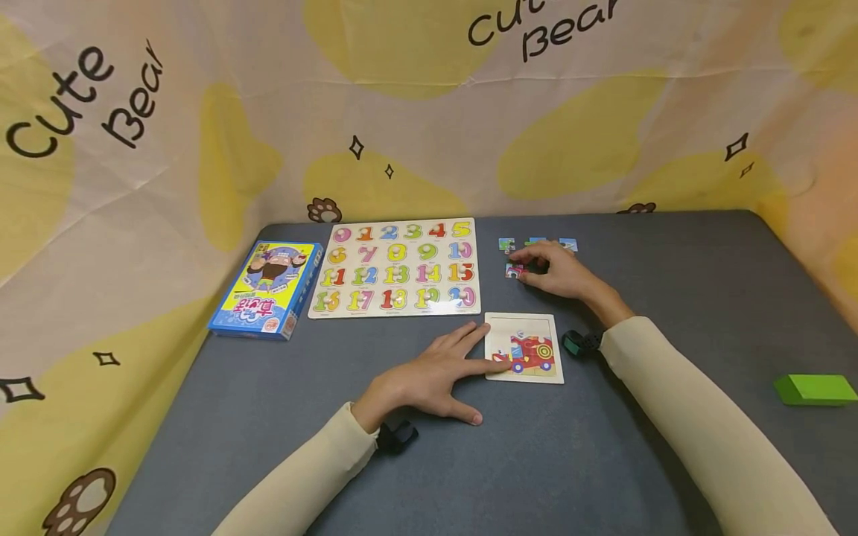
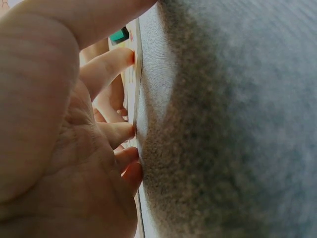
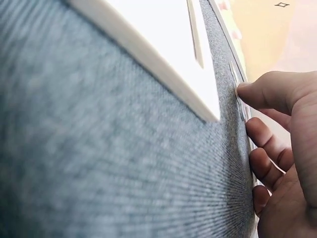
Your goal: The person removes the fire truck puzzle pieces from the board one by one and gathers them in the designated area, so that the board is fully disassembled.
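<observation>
My left hand point(image 1: 436, 376) is spread, with fingertips touching the left side of a small wooden jigsaw tray point(image 1: 524, 378). Inside that tray a red vehicle picture is partly assembled, and its upper part shows bare wood. Farther back, my right hand point(image 1: 559, 272) pinches a small pink-red puzzle piece point(image 1: 513, 271) between thumb and fingers, low at the tabletop. In the right wrist view the thumb point(image 3: 262, 94) touches a thin edge on the table. Behind these fingers lie more loose pieces, among them a green-blue one point(image 1: 506, 244) and a blue one point(image 1: 568, 244).
A wooden number board point(image 1: 395, 286) with coloured numerals lies left of the loose pieces. Beside it is a blue and yellow box point(image 1: 268, 290). A green block point(image 1: 815, 390) sits near the table's right edge. Printed cloth point(image 1: 415, 112) hangs behind the grey table point(image 1: 670, 268).
</observation>
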The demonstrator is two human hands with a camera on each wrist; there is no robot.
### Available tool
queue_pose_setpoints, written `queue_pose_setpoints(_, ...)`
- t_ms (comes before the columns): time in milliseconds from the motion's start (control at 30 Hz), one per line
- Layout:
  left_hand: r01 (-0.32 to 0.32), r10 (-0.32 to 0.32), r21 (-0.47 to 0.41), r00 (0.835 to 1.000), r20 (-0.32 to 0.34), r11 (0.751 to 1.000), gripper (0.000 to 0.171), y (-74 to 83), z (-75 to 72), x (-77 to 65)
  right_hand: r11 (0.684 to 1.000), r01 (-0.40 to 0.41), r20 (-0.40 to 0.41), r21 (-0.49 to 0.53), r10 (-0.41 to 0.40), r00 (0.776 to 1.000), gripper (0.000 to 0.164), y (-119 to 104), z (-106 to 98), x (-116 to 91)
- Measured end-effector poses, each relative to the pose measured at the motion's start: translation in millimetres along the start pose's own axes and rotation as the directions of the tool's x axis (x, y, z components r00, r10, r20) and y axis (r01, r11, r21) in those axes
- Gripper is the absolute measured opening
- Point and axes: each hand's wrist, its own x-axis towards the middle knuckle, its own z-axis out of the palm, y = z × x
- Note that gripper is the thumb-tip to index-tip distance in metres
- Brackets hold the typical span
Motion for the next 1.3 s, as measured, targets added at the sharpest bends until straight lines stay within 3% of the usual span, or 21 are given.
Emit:
queue_pose_setpoints(333, 0.000, 0.000, -0.004, 1.000, 0.005, 1.000, 0.083, -1.4, 0.3, 0.7, 0.995, -0.093, -0.062, -0.033, 0.090, 0.994, 0.030, -1.3, 0.0, -3.8)
queue_pose_setpoints(1300, 0.011, -0.011, -0.007, 1.000, 0.008, 1.000, 0.083, -1.5, -0.1, 1.3, 0.993, -0.109, -0.108, -0.047, 0.104, 0.989, 0.029, -3.7, 5.2, 8.0)
